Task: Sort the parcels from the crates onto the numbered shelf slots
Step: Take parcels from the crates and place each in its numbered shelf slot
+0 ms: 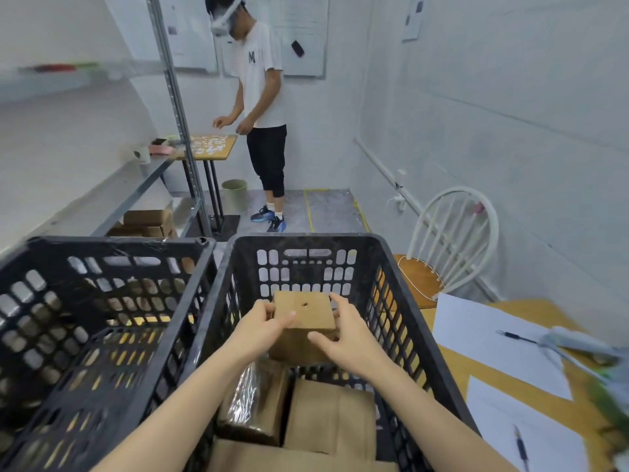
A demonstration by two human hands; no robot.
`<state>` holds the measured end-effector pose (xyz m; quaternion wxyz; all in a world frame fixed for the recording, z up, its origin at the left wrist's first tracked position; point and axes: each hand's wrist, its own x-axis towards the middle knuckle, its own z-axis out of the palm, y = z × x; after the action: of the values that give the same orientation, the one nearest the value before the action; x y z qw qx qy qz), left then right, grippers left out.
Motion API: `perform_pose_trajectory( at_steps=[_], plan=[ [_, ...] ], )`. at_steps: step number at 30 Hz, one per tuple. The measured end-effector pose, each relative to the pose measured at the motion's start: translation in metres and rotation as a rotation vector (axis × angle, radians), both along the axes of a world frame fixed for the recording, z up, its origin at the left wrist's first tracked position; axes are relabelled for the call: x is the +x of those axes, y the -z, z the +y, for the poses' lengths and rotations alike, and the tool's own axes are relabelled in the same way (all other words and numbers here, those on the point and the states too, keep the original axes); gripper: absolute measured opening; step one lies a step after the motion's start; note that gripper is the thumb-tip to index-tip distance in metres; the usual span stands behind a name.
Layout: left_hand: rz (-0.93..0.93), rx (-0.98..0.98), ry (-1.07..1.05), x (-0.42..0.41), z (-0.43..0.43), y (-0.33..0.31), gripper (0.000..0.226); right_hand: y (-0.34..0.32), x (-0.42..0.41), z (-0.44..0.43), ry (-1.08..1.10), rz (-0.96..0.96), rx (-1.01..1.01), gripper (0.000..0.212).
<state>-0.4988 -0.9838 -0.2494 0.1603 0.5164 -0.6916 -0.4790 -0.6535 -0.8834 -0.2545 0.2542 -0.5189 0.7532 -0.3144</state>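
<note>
A small brown cardboard parcel (304, 315) is held above the inside of the right black crate (401, 267). My left hand (263, 327) grips its left side, thumb lying on the top face. My right hand (347, 338) grips its right side, thumb on the near face. Below them in the same crate lie more parcels: one wrapped in clear tape (253, 403) and a larger plain one (332, 417). The left black crate (102, 247) stands beside it and shows no parcels. The metal shelf (136, 192) stands at the left, with brown parcels (148, 221) on its low level.
Another person (262, 107) stands at a small wooden table (223, 149) beyond the shelf, with a green bin (235, 194) beside it. A white chair (452, 247) is at the right. My wooden desk (531, 393) holds paper sheets (490, 342) and pens (515, 337).
</note>
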Motion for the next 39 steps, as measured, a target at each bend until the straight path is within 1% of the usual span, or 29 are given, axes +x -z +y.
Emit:
perform_pose_trajectory(
  at_steps=[2,4,6,8,10,13,14,15,18,19,21,24,26,28,29,34,39],
  plan=[
    [0.009,-0.003,-0.011,0.005,-0.002,0.001,0.043,0.002,0.002,0.002,0.005,0.007,-0.003,0.087],
    [0.058,0.009,-0.026,0.008,-0.001,0.001,0.045,0.002,0.001,0.002,0.001,0.002,-0.011,0.087],
    [0.086,0.003,-0.017,0.007,-0.001,0.001,0.052,0.004,0.0,0.001,0.01,-0.015,-0.033,0.088],
    [0.085,-0.007,0.015,0.006,-0.003,0.001,0.06,0.004,-0.002,0.002,0.017,-0.031,-0.049,0.092],
    [0.089,-0.023,0.068,0.007,-0.005,0.003,0.059,0.007,-0.004,0.001,0.013,-0.028,-0.051,0.098],
    [0.074,-0.012,0.091,0.011,-0.015,0.022,0.071,0.01,-0.005,-0.001,0.006,-0.028,-0.041,0.099],
    [0.076,-0.018,0.088,0.01,-0.015,0.02,0.072,0.011,-0.004,-0.003,0.009,-0.03,-0.039,0.099],
    [0.088,-0.02,0.085,0.01,-0.011,0.015,0.069,0.012,-0.004,-0.004,0.01,-0.032,-0.041,0.099],
    [0.137,0.024,0.059,0.007,-0.006,0.013,0.049,0.01,-0.001,-0.004,-0.003,-0.023,-0.061,0.097],
    [0.145,0.035,0.059,0.007,-0.005,0.013,0.045,0.009,0.0,-0.005,-0.005,-0.017,-0.072,0.096],
    [0.151,0.03,0.043,0.006,-0.003,0.015,0.044,0.008,0.0,-0.005,-0.001,-0.012,-0.086,0.093],
    [0.165,0.003,0.013,0.003,-0.004,0.018,0.052,0.005,0.0,-0.004,0.011,-0.018,-0.117,0.088],
    [0.168,-0.01,0.025,0.003,-0.004,0.018,0.065,0.003,0.0,-0.003,0.025,-0.031,-0.124,0.083],
    [0.145,-0.031,0.045,0.003,-0.004,0.02,0.082,0.002,-0.001,-0.003,0.035,-0.055,-0.13,0.08],
    [0.129,-0.037,0.049,0.002,-0.004,0.021,0.086,0.002,-0.001,-0.003,0.037,-0.059,-0.132,0.079],
    [0.118,-0.043,0.05,0.001,-0.001,0.019,0.075,0.003,0.001,-0.002,0.019,-0.032,-0.127,0.077],
    [0.21,-0.016,0.053,0.001,0.0,0.017,0.071,0.003,0.0,-0.003,0.044,-0.027,-0.134,0.08]
  ],
)
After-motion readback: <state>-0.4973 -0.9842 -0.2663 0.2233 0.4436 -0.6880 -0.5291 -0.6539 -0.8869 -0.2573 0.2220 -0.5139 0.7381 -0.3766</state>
